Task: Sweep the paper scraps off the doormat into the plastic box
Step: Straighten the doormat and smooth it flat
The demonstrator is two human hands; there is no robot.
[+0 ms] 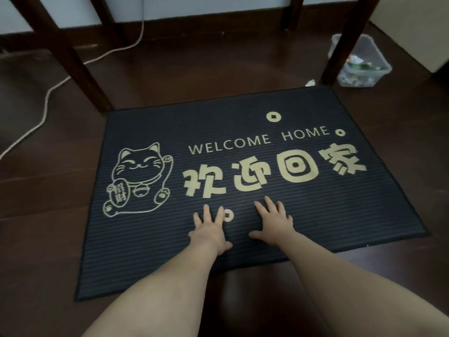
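The doormat (315, 210) lies flat on the dark wooden floor (43, 227). It is a navy ribbed mat printed in pale gold with a beckoning cat, the words WELCOME HOME and four large Chinese characters.

Both our grips rest palm down on its near half, just below the characters. Our left grip (210, 229) lies flat with the fingers straight and spread, the fingertips beside a small printed coin, and it has hold of nothing. Our right grip (274, 222) lies the same way, fingers splayed and thumb pointing toward the left one, and it too carries nothing. The two are near each other but apart.

The clear plastic box (371, 47) stands on the floor beyond the mat's far right corner, partly hidden behind a dark wooden furniture leg (342, 52). Paper scraps (357, 65), white and green, lie heaped in its bottom. One small pale scrap (310, 82) lies on the floor just off that corner, beside the foot of the leg.

Another leg (77, 69) slants down to the mat's far left corner, and a white cable (45, 105) snakes across the floor on the left.
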